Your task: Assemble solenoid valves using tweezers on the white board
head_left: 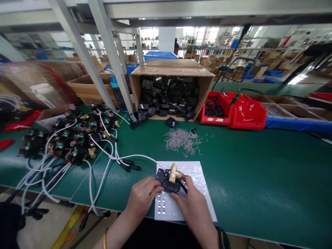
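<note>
The left hand (145, 192) pinched the left edge of the black housing (171, 186); the right hand (195, 202), curled partway closed, gripped its right side beside the brass fitting (173, 173), some fingertips hidden. The housing was over the white sheet (201, 197), contact unclear. The white cable's (135, 155) end was hard to make out.

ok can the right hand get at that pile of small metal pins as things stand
Probably yes: nothing tall stands between the right hand and the pin pile, though that hand is busy holding the black unit.
</note>
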`<state>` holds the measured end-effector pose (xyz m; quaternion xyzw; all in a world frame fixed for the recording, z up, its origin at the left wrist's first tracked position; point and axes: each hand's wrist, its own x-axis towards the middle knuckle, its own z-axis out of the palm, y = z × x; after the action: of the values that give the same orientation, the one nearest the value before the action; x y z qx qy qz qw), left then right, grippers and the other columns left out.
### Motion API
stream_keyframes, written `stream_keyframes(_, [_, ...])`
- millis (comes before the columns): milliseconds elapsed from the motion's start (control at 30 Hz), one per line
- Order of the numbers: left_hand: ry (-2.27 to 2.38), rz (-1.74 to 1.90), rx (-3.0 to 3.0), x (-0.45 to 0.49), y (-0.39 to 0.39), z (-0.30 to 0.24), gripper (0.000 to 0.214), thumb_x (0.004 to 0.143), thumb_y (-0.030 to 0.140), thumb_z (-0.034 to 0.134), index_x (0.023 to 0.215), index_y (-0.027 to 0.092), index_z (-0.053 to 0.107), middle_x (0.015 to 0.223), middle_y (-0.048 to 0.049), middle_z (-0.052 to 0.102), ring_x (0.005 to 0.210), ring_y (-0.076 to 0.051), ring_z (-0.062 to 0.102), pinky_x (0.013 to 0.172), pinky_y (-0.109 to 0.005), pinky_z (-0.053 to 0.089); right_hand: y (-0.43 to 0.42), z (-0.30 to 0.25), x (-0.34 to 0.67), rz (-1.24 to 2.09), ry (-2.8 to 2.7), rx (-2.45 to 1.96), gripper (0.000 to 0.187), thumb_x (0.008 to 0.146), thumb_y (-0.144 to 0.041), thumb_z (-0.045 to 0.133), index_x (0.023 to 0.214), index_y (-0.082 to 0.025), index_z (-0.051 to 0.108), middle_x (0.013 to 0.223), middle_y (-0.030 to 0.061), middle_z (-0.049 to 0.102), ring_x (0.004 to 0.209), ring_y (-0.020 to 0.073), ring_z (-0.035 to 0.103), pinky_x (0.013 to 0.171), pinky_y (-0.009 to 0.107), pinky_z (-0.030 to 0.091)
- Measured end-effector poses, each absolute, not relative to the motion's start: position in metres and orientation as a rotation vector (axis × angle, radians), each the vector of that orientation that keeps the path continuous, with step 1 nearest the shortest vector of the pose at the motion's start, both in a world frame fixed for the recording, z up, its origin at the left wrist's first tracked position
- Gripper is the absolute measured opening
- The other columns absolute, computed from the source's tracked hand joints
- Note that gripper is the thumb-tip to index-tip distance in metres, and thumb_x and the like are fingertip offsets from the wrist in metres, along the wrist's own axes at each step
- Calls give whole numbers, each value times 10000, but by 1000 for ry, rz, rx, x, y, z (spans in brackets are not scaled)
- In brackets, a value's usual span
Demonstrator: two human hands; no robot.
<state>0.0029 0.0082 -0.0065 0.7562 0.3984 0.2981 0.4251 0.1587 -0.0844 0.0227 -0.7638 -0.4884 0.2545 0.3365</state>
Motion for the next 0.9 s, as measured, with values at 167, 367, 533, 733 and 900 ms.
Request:
stream_keyframes(167, [909, 728, 1816, 4, 19, -6, 116, 635, 207, 761, 571, 228, 666, 562, -24, 573, 587, -159, 479, 625, -228, 347, -84, 14, 161, 660, -1263, -1988, 370, 782, -195, 524, 1136, -243, 428, 982, 49, 673, 979, 264, 619, 801, 343, 467])
stream_keyframes(367, [1213, 920, 1502, 7, 9, 2, 191, 661, 318, 728, 710, 197, 588, 626, 15, 549, 498, -106, 410, 486, -197, 314, -84, 5, 166, 647, -1266, -2030, 452, 737, -163, 562, 1160, -257, 433, 989, 40, 671, 986, 261, 617, 840, 350, 460])
stream_keyframes(533, [970, 861, 594, 10, 29, 34, 259, 888, 331, 432, 1066, 150, 483, 1039, -130, 616, 475, -50, 464, 445, -165, 374, -77, 21, 169, 591, -1391, -2046, 724, 669, -107, 615, 1321, -236, 326, 1126, 69, 619, 1010, 268, 600, 861, 367, 462])
stream_keyframes(733, [948, 1170, 926, 52, 23, 74, 357, 812, 265, 571, 1155, 167, 547, 565, 62, 493, 393, -33, 324, 376, -138, 220, -75, 11, 164, 534, -1423, -1934, 524, 592, -73, 590, 1096, -200, 520, 1016, 51, 641, 919, 240, 628, 813, 312, 493])
stream_keyframes(900, [551, 767, 1646, 105, -14, 124, 231, 791, 167, 555, 981, 150, 685, 792, -75, 677, 681, -186, 585, 685, -296, 440, -110, 7, 189, 259, -1256, -2082, 331, 653, -265, 682, 966, -215, 589, 816, 52, 679, 704, 230, 652, 566, 256, 537])
